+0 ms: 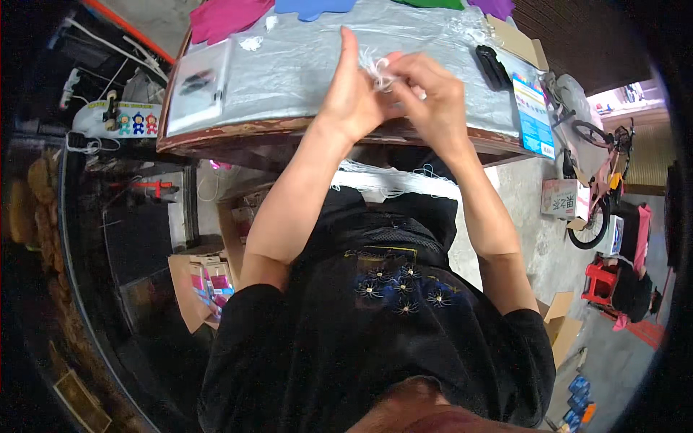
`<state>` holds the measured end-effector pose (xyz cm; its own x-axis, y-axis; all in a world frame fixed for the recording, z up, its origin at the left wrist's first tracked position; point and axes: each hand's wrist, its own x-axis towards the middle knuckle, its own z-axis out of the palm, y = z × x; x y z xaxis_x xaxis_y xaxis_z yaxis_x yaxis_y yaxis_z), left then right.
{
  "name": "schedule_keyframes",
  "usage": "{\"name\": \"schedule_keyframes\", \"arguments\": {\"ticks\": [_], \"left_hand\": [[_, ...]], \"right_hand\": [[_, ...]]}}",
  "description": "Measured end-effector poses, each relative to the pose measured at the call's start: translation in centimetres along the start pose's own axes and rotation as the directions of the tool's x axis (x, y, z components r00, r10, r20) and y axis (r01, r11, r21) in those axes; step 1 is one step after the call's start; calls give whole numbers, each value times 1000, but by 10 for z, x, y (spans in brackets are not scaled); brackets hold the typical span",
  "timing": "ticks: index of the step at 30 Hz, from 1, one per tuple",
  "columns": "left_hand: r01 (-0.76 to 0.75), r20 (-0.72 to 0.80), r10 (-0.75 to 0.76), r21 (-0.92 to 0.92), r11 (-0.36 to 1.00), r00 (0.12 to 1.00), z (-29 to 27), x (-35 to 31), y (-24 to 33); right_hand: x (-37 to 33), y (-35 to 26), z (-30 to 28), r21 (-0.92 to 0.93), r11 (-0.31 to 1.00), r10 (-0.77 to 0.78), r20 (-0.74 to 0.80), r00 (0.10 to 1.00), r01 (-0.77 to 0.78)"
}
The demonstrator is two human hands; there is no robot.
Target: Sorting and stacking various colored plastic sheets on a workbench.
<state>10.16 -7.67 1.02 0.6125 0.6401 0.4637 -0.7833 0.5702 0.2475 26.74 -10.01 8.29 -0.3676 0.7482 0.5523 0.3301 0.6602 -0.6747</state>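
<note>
Both my hands are raised over the near part of the table, a small bundle of thin white cord (377,72) between them. My left hand (354,97) has its thumb stretched up and the bundle against its fingers, which are partly hidden. From the other side my right hand (433,90) closes its bent fingers on the cord; its fingertips are slightly blurred. More white cord (397,182) lies in long strands across my lap, below the table edge.
Silvery sheeting covers the table (281,79). Around it lie a clear plastic bag (198,83) at left, a black object (493,67) and blue printed package (533,115) at right, and coloured fabric pieces (231,16) behind. An open carton (189,292) stands lower left.
</note>
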Motion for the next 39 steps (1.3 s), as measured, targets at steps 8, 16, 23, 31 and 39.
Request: {"name": "schedule_keyframes", "arguments": {"ticks": [8,16,23,31,39], "left_hand": [[30,-402,254,580,814,880,61,28,-28],[42,-523,278,518,854,805,75,24,-27],[-14,-524,127,214,977,842,83,21,-26],[-169,-449,451,540,825,771,65,21,-24],[-119,-376,434,627,770,819,73,31,-62]], "right_hand": [[-6,-30,0,181,943,269,76,960,-278],[-15,-20,12,218,973,111,-127,986,-82],[-8,-15,7,-235,913,-355,-51,934,334],[3,-43,-22,40,994,-107,27,994,106],[33,-16,23,-132,986,-117,-149,982,97]]}}
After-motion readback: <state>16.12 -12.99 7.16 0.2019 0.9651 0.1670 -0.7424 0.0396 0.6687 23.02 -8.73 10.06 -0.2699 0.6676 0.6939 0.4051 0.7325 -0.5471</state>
